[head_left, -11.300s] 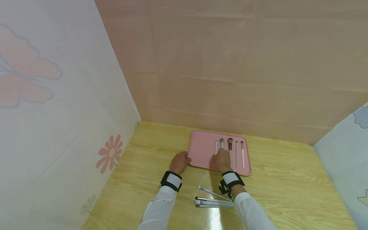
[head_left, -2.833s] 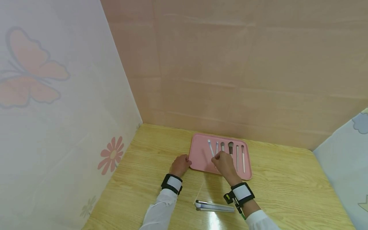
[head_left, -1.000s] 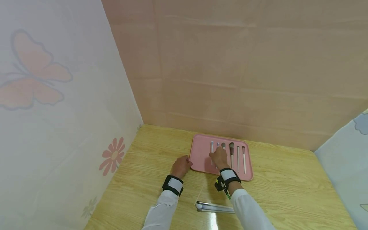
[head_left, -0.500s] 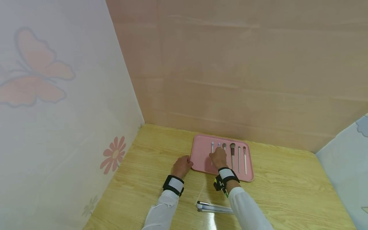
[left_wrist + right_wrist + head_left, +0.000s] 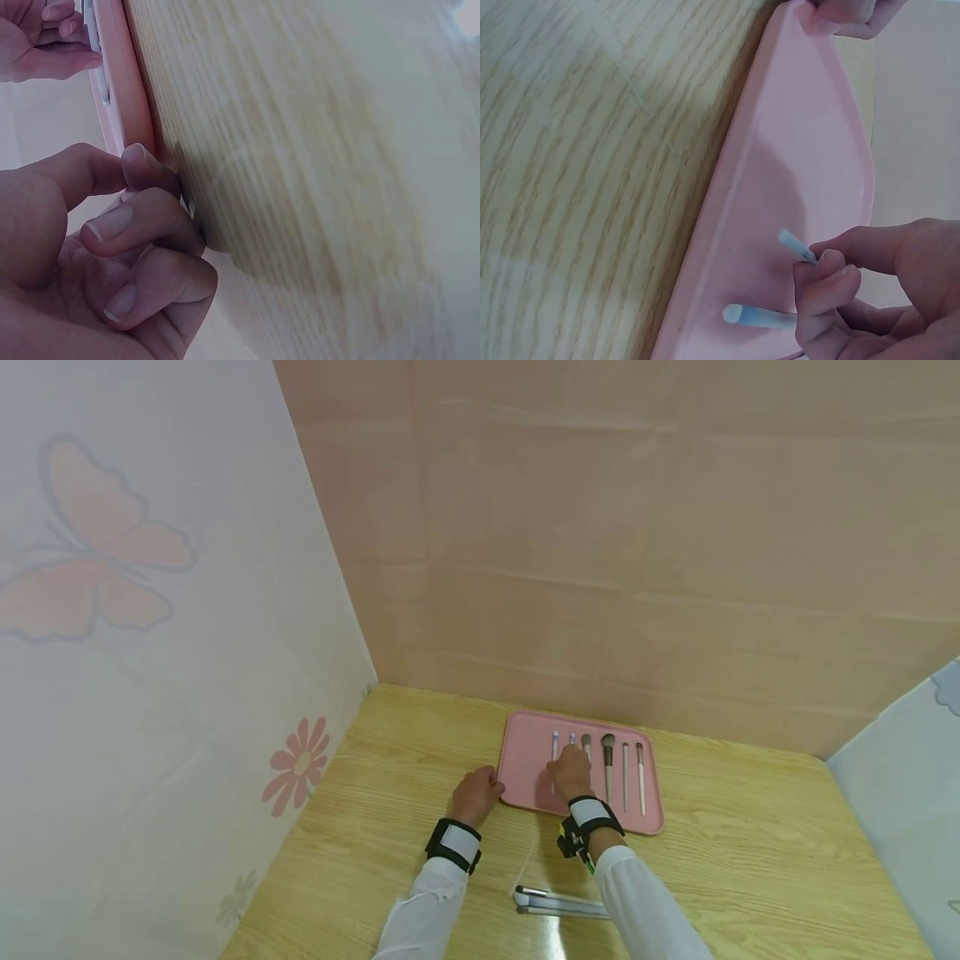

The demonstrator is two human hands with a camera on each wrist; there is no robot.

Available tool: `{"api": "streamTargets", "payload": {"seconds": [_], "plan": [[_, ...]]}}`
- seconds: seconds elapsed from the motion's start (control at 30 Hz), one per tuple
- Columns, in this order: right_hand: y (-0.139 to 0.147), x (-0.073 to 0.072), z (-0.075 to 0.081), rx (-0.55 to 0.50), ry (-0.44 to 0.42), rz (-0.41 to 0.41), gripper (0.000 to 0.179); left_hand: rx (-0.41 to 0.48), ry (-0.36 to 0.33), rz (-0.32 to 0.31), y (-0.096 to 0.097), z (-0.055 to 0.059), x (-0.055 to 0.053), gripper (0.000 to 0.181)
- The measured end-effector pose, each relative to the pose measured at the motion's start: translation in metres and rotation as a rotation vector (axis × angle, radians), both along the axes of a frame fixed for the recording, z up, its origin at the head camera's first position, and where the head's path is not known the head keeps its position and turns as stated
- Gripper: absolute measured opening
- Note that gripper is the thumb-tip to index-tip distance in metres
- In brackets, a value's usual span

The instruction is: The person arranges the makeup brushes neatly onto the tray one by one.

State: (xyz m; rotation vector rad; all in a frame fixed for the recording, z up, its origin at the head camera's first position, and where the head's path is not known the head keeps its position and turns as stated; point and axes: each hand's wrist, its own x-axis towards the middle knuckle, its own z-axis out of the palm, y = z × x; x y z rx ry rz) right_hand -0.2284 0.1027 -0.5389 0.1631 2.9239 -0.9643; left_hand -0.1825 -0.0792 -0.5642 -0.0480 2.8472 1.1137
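My left hand (image 5: 476,795) pinches the front left corner of a pink tray (image 5: 525,760); in the left wrist view its thumb and forefinger meet at the tray's rim (image 5: 133,97), the other fingers curled. Over the middle of the tray, my right hand (image 5: 572,770) pinches a slim pale makeup brush (image 5: 555,745) near its handle end, which pokes past the fingertips in the right wrist view. The brush lies parallel to its neighbours. Right beside it, a blue-tipped brush handle (image 5: 761,316) runs under the curled fingers.
Several more brushes lie in a row on the tray's right half, among them a thick dark-headed brush (image 5: 608,760). A small bundle of brushes (image 5: 558,903) lies on the wooden table (image 5: 750,860) near the right forearm. Cloth-covered walls stand behind and at both sides.
One loose brush has left the table bundle and is in my right hand at the tray. Since 2.8 s ago it has been lowered and straightened. My left hand keeps its place.
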Motion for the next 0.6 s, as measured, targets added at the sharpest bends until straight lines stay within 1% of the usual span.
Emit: {"api": "streamTargets", "payload": {"seconds": [0.1,0.2,0.37,0.47,0.6], "plan": [[-0.0007,0.0001,0.0002,0.025,0.002,-0.008,0.025,0.004,0.015,0.002,0.0002,0.0011,0.0014,0.027],[-0.0015,0.0013,-0.0004,0.035,-0.002,-0.014,0.021,0.01,0.013,0.001,0.0003,0.0024,0.0038,0.027],[-0.0024,0.0029,-0.0051,-0.004,-0.034,-0.023,0.018,0.02,-0.005,-0.001,0.0004,0.0032,0.0078,0.029],[-0.0029,0.003,-0.0057,-0.008,-0.031,-0.029,0.017,0.028,0.008,-0.003,0.0004,0.0036,0.0083,0.028],[-0.004,0.0029,-0.003,0.015,-0.025,-0.034,0.016,0.029,0.028,-0.005,0.0002,0.0045,0.0079,0.028]]}}
